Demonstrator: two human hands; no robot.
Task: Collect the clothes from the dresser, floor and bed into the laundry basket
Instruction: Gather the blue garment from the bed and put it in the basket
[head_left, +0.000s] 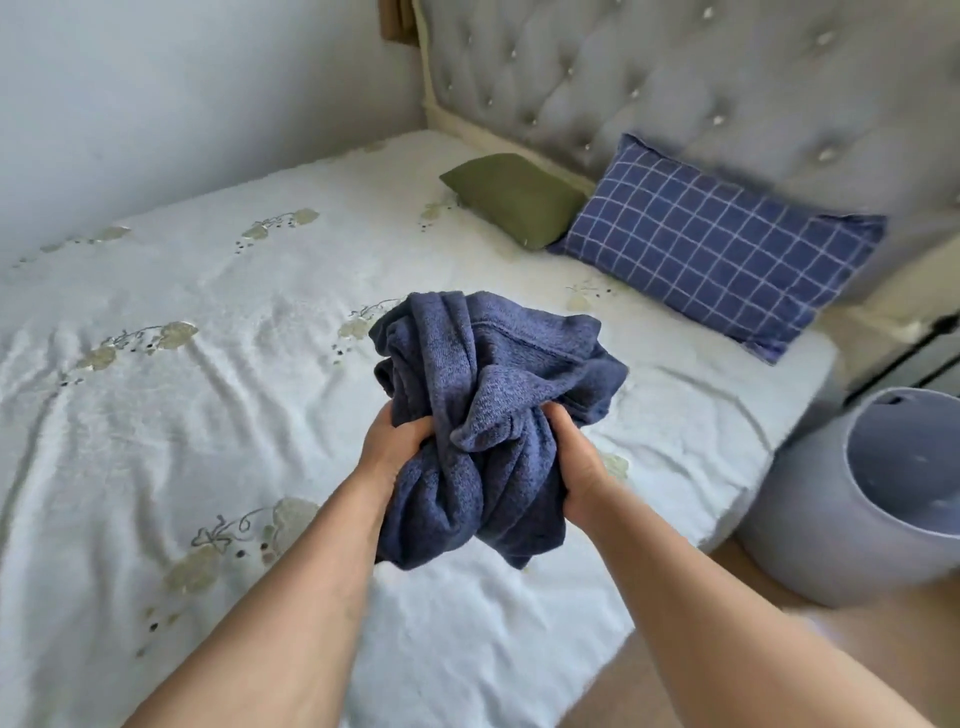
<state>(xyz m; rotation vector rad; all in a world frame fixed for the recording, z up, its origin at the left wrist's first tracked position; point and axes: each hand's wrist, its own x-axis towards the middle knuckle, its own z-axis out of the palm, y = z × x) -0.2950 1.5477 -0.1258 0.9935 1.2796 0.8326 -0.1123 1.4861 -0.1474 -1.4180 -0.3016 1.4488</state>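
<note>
A bunched dark-blue knitted garment (488, 410) is held in the air above the near right part of the bed (218, 332), clear of the cover. It is gripped from both sides: the left hand (395, 447) is closed on its left edge, with the fingers buried in the folds, and the right hand (576, 467) is pressed into its right side, with the fingers wrapped around a twisted bundle of the cloth. Loose folds are seen hanging below both hands. The bed is covered with a white, wrinkled spread decorated with pale leaf motifs. At the far end, a small olive-green cushion (514, 200) is laid just left of a blue checked pillow (722, 249), the two touching, and both are set against a grey tufted headboard (675, 83). On the floor to the right of the bed, a round grey laundry basket (810, 525) is placed close beside the mattress, its opening turned toward the camera.
</note>
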